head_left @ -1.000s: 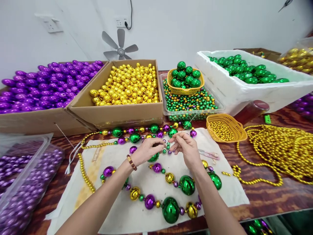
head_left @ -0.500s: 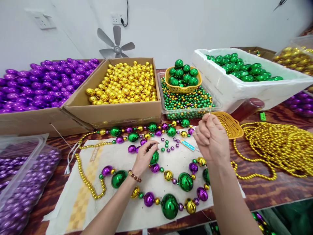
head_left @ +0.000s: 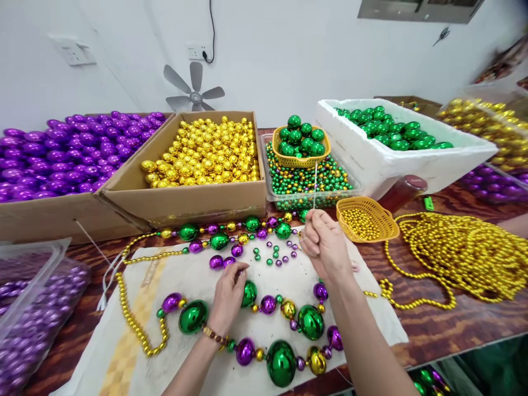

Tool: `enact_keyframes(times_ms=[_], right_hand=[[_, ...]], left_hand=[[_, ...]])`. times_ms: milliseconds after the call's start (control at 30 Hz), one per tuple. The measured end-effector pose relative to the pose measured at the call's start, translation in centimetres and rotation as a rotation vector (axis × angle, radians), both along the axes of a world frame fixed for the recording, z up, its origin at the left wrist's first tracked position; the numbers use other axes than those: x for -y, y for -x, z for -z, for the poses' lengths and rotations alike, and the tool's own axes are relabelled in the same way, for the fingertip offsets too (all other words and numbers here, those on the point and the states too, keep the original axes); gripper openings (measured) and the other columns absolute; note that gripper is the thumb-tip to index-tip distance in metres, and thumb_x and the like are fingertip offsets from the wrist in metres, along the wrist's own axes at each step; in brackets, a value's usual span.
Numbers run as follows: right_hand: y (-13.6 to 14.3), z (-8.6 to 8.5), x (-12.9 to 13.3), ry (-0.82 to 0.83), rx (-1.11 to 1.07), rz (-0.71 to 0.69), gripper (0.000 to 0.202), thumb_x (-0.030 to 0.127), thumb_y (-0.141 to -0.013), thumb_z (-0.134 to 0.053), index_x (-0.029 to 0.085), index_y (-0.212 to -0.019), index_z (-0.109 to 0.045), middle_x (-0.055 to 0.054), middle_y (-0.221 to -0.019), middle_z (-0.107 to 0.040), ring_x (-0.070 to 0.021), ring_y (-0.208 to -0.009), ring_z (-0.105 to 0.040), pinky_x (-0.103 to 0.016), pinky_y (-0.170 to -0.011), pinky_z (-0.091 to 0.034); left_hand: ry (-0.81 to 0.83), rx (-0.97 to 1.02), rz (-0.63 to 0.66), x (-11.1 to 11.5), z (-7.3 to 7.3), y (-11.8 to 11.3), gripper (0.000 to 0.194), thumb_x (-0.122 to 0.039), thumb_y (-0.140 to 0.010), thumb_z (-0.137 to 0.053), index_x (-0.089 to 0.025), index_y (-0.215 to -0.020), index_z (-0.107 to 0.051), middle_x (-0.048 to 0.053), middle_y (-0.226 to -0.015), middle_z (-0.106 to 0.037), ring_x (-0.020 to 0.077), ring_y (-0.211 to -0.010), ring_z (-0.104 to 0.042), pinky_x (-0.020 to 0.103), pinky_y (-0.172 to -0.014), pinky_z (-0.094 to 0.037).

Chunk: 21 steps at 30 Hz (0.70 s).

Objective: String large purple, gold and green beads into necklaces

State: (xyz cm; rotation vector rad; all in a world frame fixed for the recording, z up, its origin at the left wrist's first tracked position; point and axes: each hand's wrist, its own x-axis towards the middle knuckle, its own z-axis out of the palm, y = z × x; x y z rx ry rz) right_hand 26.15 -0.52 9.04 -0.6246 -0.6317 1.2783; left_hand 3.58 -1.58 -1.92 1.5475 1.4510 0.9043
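My right hand [head_left: 328, 245] is closed, pinching a long thin pale needle [head_left: 315, 184] that points upward in front of the bead bin. A short bit of fine thread shows at its left side. My left hand [head_left: 229, 294], a beaded bracelet on the wrist, is over the white cloth [head_left: 165, 280] with loosely bent fingers and nothing visible in them. Close by its fingertips are loose purple beads [head_left: 216, 262] and a large green bead [head_left: 249, 294]. A strand of green, purple and gold beads [head_left: 281, 363] curves across the cloth below both hands. Small loose beads [head_left: 270, 262] lie between the hands.
Boxes of purple beads [head_left: 61, 151] and gold beads [head_left: 206, 154] line the back. Beside them are a mixed-bead bin [head_left: 289, 181], a yellow basket [head_left: 388, 225] and a foam box [head_left: 363, 159]. Gold bead strands [head_left: 462, 253] heap at right, near another person's arm [head_left: 513, 224].
My right hand has moved left with the needle. My left hand has shifted left and lower, its fingers now nearer the loose purple beads. The camera view has shifted slightly.
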Motion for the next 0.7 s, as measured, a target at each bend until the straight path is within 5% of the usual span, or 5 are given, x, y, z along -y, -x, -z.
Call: enact_keyframes(times_ms=[200,367,500,700], right_hand=[[2.6,1.1,0.1,0.08,-0.01,-0.123,0.014,0.028,-0.094,-0.054,0.018,-0.085,-0.056,0.01,-0.05,-0.034,-0.0024,-0.036,-0.022,-0.016,-0.035,-0.018],[5.6,1.6,0.4,0.1,0.033,-0.215,0.017,0.032,-0.094,-0.055,0.018,-0.084,-0.056,0.01,-0.048,-0.037,-0.0025,-0.033,-0.024,-0.015,-0.034,-0.017],[6.8,2.2,0.4,0.127,0.077,-0.205,0.018,0.035,-0.093,-0.056,0.018,-0.085,-0.057,0.01,-0.048,-0.04,-0.0025,-0.032,-0.027,-0.014,-0.032,-0.019],[7.0,3.9,1.1,0.19,0.149,-0.234,0.021,0.039,-0.09,-0.058,0.018,-0.095,-0.057,0.005,-0.061,-0.054,-0.0068,-0.045,-0.051,-0.015,-0.039,-0.037]], left_hand=[[-0.319,-0.236,0.006,1.4,-5.3,-0.7,0.03,-0.029,-0.093,-0.045,-0.026,-0.122,-0.055,0.007,-0.119,-0.055,0.0238,-0.114,-0.049,0.04,-0.099,-0.037],[-0.419,-0.208,0.118,-0.1,-9.7,-2.9,0.022,-0.03,-0.096,-0.042,-0.026,-0.111,-0.059,0.004,-0.114,-0.057,0.0206,-0.113,-0.046,0.038,-0.101,-0.033],[-0.337,-0.164,0.223,-1.2,-9.2,-3.1,0.024,-0.031,-0.097,-0.039,-0.023,-0.085,-0.058,0.002,-0.101,-0.059,0.0195,-0.103,-0.048,0.036,-0.094,-0.035],[-0.289,-0.27,0.114,-0.9,-5.9,0.0,0.026,-0.029,-0.096,-0.036,-0.022,-0.078,-0.053,0.004,-0.094,-0.057,0.0225,-0.097,-0.047,0.039,-0.088,-0.036]])
